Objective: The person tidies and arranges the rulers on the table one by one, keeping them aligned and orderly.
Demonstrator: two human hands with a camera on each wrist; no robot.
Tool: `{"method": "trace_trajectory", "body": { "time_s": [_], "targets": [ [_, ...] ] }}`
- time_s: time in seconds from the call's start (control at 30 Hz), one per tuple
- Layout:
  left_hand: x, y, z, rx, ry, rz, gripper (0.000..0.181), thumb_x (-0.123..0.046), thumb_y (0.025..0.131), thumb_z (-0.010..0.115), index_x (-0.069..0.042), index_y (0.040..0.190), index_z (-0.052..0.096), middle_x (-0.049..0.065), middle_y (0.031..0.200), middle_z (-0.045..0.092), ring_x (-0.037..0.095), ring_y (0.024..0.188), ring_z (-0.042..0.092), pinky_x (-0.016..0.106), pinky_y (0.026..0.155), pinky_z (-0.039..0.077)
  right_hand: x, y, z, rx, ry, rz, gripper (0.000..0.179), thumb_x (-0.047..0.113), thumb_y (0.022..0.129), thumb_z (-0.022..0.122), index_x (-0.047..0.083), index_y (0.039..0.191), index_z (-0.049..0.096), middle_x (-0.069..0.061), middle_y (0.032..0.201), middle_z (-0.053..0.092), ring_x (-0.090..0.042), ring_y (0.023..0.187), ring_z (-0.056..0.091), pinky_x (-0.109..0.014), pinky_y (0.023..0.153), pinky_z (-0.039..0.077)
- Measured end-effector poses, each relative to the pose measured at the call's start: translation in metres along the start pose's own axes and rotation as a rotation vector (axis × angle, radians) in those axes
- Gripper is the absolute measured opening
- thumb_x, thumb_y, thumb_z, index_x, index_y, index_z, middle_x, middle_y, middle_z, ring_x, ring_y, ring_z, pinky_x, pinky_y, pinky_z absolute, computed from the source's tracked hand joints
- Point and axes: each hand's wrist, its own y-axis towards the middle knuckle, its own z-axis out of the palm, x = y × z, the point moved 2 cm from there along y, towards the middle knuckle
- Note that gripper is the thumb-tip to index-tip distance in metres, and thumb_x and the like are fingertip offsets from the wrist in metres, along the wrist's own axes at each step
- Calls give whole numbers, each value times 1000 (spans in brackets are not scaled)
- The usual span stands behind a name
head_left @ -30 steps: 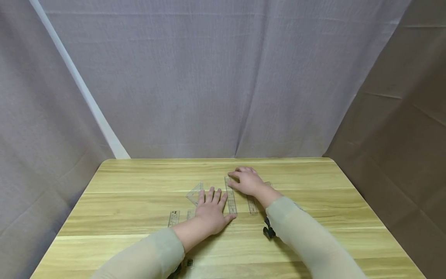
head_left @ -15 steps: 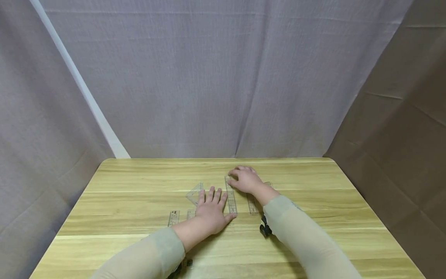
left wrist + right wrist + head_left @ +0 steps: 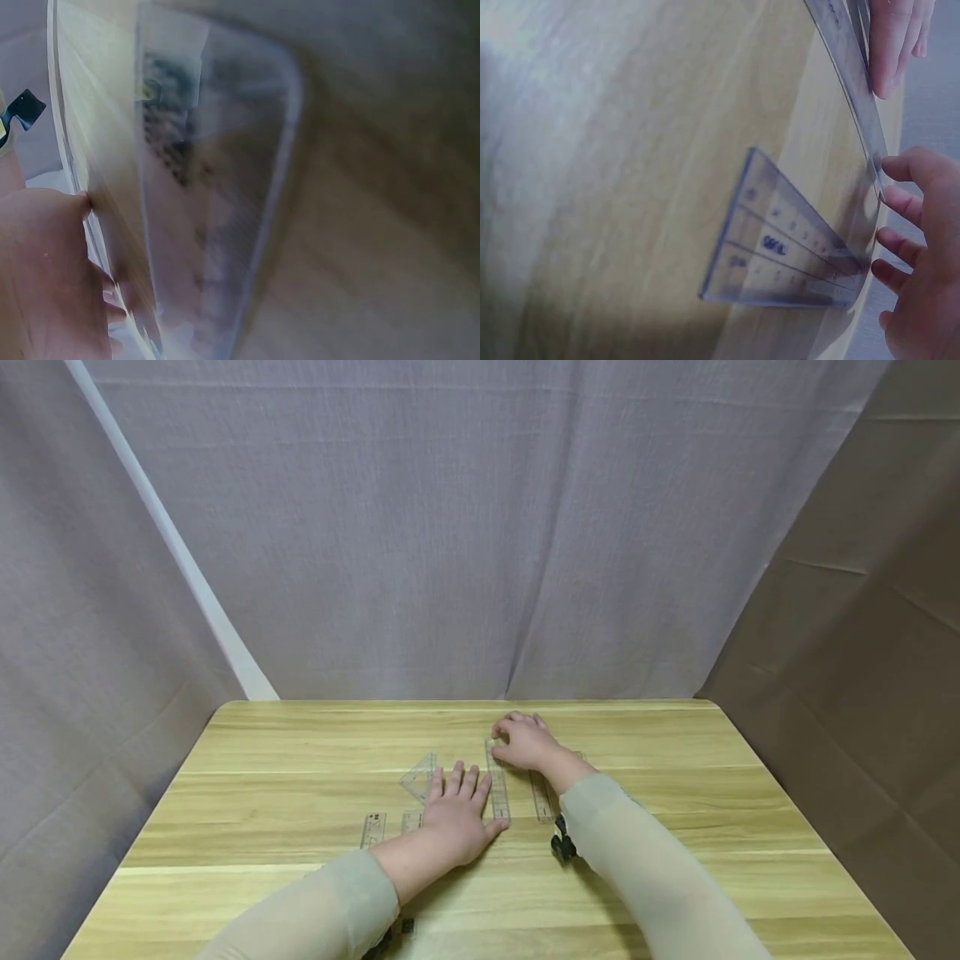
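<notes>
My left hand [image 3: 453,822] lies flat on the table with fingers spread, palm down; its thumb and little finger lie beside a clear ruler [image 3: 499,793]. At that ruler's far end, my right hand [image 3: 525,743] pinches the tip between thumb and index finger. In the right wrist view the thumb and fingers of the right hand [image 3: 930,262] curl around the end of the long ruler [image 3: 844,64]. A clear triangular set square [image 3: 420,778] lies just left of the left fingertips. Another clear ruler [image 3: 542,797] is partly covered by the right wrist.
Left of the left wrist are a clear ruler [image 3: 373,831] and a second clear strip [image 3: 411,821], both partly hidden by the arm. A clear ruler [image 3: 217,187] fills much of the left wrist view. Grey curtains [image 3: 375,527] stand behind the wooden table [image 3: 675,902].
My right wrist and forearm have shifted slightly to the left while the fingertips stay at the ruler's end. The left hand and the rulers are almost unmoved.
</notes>
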Motion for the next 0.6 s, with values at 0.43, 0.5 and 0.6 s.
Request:
{"method": "trace_trajectory", "body": {
  "time_s": [0.43,0.5,0.6],
  "targets": [
    [-1,-1,4,-15,13,10,83,-75,95,22,-23,160,20,4,165,16,31,152,8,56,120,4,2,-2,-4,-16,42,32,28,35,89,67,16,109,66,-10,135,56,-33,132,46,-56,118,17],
    [-1,-1,3,-14,12,10,82,-74,95,22,-24,160,20,4,165,16,31,152,7,56,120,4,1,-3,-5,-28,50,38,26,35,89,68,16,107,66,-9,133,57,-32,131,47,-55,117,21],
    [-2,-2,3,-13,9,12,83,-74,95,22,-24,160,20,5,165,15,31,152,6,56,120,3,0,-5,-5,-48,63,49,25,35,88,68,17,105,67,-6,124,59,-30,124,51,-51,111,30]
  ]
}}
